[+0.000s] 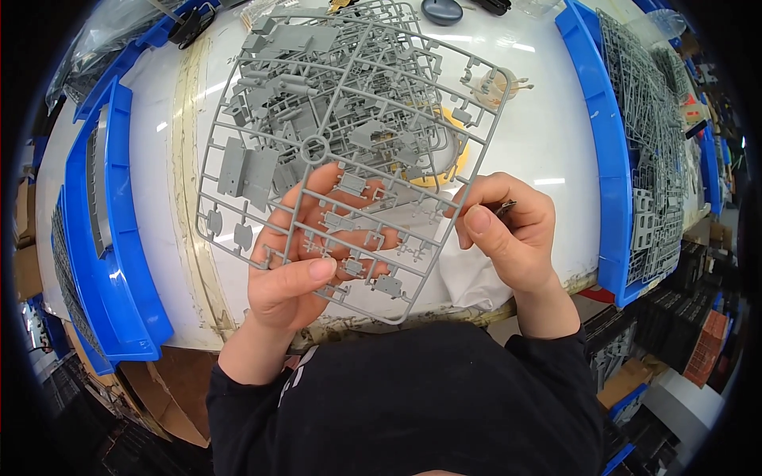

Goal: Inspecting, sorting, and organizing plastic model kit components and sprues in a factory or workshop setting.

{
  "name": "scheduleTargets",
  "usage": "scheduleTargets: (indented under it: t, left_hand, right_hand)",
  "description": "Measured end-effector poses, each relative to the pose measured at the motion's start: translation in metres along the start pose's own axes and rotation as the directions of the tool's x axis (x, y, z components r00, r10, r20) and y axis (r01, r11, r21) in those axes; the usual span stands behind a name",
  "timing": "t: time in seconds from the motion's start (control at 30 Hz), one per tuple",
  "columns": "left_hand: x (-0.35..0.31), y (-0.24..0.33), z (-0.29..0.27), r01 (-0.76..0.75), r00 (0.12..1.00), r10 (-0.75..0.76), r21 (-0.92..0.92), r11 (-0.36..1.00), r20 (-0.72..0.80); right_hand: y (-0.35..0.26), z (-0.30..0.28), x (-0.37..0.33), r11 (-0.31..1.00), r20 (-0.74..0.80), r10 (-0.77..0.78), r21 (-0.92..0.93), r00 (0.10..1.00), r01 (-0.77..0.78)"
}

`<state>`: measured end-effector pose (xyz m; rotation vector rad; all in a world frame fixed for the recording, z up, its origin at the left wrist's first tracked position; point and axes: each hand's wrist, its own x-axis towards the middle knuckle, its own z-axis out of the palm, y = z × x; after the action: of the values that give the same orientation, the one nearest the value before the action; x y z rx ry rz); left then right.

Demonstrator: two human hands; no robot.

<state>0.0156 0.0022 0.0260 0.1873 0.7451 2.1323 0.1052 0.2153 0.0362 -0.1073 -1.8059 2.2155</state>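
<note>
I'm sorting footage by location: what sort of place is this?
Likely a factory or workshop: the left hand holds a grey plastic parts frame, more grey parts are heaped on the white worktable, and blue trays flank it.

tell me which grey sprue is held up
The large rectangular sprue gripped in the left hand, in front of the rest; heaped sprues lie on the white table, and others are stacked in the right blue bin.

A grey plastic parts frame (352, 185), latticed with small pieces, slants in the left hand (287, 287).
</note>
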Motion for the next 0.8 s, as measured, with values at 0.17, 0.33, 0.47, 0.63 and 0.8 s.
scheduleTargets:
  t: [0.17,0.33,0.47,0.63,0.8]
  left_hand:
    - [0.000,-0.001,-0.001,0.000,1.000,0.000,-0.010,1.000,0.001]
    - [0.000,-0.002,0.000,-0.004,1.000,0.004,0.001,1.000,-0.010]
    - [-0.001,-0.002,0.000,-0.003,1.000,0.003,0.018,1.000,-0.011]
    - [-0.001,-0.003,0.000,0.010,1.000,-0.009,0.021,1.000,-0.018]
    - [0.000,-0.004,0.001,0.014,0.999,-0.013,0.012,1.000,-0.034]
  right_hand:
    - [0.007,-0.010,-0.001,0.998,0.059,-0.050,-0.020,0.997,0.052]
    - [0.003,-0.004,0.002,0.996,-0.019,-0.088,-0.022,0.996,0.087]
    - [0.002,-0.004,0.003,0.997,-0.116,-0.082,0.002,0.990,0.083]
    - [0.007,-0.011,0.001,0.995,-0.083,-0.093,0.030,0.992,0.096]
    - [0.001,-0.007,0.002,0.997,-0.113,-0.077,-0.006,0.991,0.077]
